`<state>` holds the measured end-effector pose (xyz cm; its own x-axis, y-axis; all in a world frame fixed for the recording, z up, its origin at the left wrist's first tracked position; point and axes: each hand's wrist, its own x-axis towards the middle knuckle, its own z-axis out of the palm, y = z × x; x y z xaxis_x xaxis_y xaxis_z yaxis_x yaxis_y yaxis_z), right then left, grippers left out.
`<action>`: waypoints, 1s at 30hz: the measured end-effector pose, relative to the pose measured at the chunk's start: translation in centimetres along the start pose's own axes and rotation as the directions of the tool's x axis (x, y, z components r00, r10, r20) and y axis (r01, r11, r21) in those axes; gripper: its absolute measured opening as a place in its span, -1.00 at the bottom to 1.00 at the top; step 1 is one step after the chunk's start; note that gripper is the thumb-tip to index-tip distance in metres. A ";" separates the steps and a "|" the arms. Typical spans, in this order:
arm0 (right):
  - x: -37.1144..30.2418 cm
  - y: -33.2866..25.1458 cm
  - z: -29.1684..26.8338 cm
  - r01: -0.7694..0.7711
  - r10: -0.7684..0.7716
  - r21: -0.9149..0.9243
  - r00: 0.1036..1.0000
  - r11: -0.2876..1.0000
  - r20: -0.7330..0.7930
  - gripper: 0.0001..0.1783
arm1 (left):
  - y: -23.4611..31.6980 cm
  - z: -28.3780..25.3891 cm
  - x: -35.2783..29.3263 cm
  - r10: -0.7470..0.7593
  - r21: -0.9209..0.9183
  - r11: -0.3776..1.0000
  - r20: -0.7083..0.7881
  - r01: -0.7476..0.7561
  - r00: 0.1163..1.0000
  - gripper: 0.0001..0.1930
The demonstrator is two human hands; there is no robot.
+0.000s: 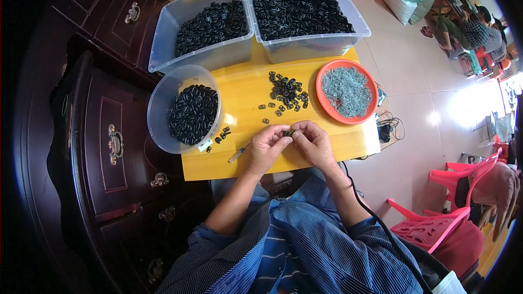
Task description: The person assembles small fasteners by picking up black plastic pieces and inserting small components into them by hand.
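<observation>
Over the front part of a yellow table (229, 166), my left hand (267, 147) and my right hand (313, 142) meet, both pinching one small black plastic piece (288, 133) between the fingertips. My fingers cover most of that piece. Just beyond them lies a loose pile of small black plastic pieces with holes (286, 90), a few of them scattered toward me. To the right of the pile is an orange-red round tray (324, 106) holding many small silvery metal parts (348, 90). A pen-like tool (238, 154) rests by my left wrist.
A round clear tub (158, 114) of black pieces stands at left, a few pieces beside it. Two clear plastic bins (218, 54) (310, 42) of black parts fill the far side. Dark wooden drawers (111, 147) border the left; a pink chair (430, 228) stands at right, and people sit farther off.
</observation>
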<state>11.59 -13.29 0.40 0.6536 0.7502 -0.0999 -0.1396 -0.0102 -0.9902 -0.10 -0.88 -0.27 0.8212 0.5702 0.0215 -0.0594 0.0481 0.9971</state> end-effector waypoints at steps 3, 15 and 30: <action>0.0 0.1 -0.2 -0.026 0.025 0.057 0.999 0.998 0.022 -0.83 | -0.2 0.0 0.1 0.044 0.027 0.999 0.019 -0.045 0.999 -0.70; 0.4 -0.6 -0.8 -0.111 0.102 0.074 0.987 0.991 0.124 -0.83 | 0.1 -0.1 0.1 0.104 0.015 0.994 0.006 -0.104 0.995 -0.70; 1.0 -1.5 -1.5 -0.181 0.192 -0.068 0.957 0.981 0.219 -0.79 | 1.1 -0.5 0.2 0.175 0.232 0.952 0.118 -0.198 0.978 -0.65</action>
<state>13.57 -13.50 1.59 0.4357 0.8606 -0.2637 -0.2045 -0.1907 -0.9601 -0.27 -0.29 0.79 0.8593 0.4691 0.2036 -0.0873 -0.2578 0.9622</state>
